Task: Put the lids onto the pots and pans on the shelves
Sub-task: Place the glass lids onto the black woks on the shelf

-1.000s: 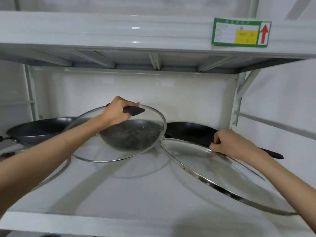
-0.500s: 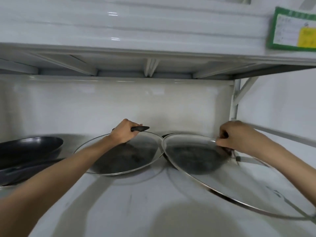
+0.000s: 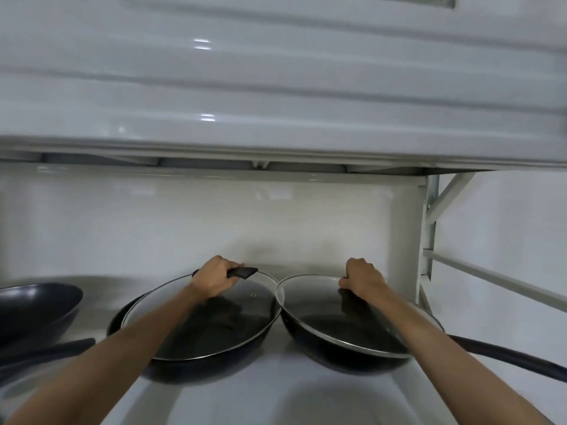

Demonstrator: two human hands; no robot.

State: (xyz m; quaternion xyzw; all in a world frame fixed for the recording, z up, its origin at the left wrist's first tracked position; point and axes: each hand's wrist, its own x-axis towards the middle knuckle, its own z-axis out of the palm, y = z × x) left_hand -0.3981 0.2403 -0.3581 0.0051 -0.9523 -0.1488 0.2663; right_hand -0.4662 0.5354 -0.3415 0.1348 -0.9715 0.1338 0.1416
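Observation:
Two black pans stand side by side on the white shelf (image 3: pixel 276 394). A glass lid (image 3: pixel 245 308) with a steel rim lies on the left pan (image 3: pixel 190 368), and my left hand (image 3: pixel 214 279) grips its black handle. A second glass lid (image 3: pixel 310 305) covers the right pan (image 3: pixel 331 348), whose long black handle (image 3: pixel 506 357) points right. My right hand (image 3: pixel 362 279) holds that lid's handle, which is mostly hidden under my fingers. The two lid rims touch in the middle.
A third black pan (image 3: pixel 33 311) without a lid sits at the far left, with a dark handle (image 3: pixel 49 352) lying in front of it. The upper shelf (image 3: pixel 276 118) hangs low overhead. A white upright and brace (image 3: pixel 429 240) bound the right side.
Both lids came down from a tilted hold and now rest on the two pans. The view moved closer and lower under the upper shelf.

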